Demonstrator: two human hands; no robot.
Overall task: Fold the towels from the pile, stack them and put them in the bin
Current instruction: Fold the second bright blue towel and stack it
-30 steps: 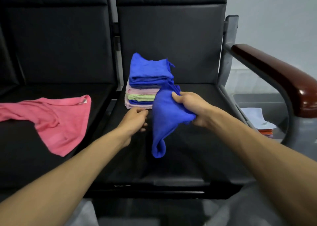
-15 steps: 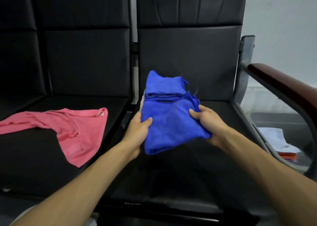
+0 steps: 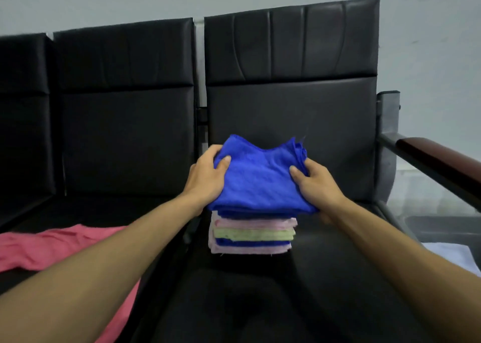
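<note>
A folded blue towel lies on top of a stack of folded towels in pink, pale green and blue, on the right black seat. My left hand grips the blue towel's left edge, thumb on top. My right hand grips its right edge, thumb on top and fingers underneath. An unfolded pink towel lies spread on the seat to the left.
Black padded seat backs rise behind the stack. A dark wooden armrest on a grey metal frame stands at the right. Beyond it, low at the right edge, sits a grey bin with something white inside.
The blue towel, hanging from my right hand a second ago, was folded between both hands and carried up onto the stack. The view has tilted up.
</note>
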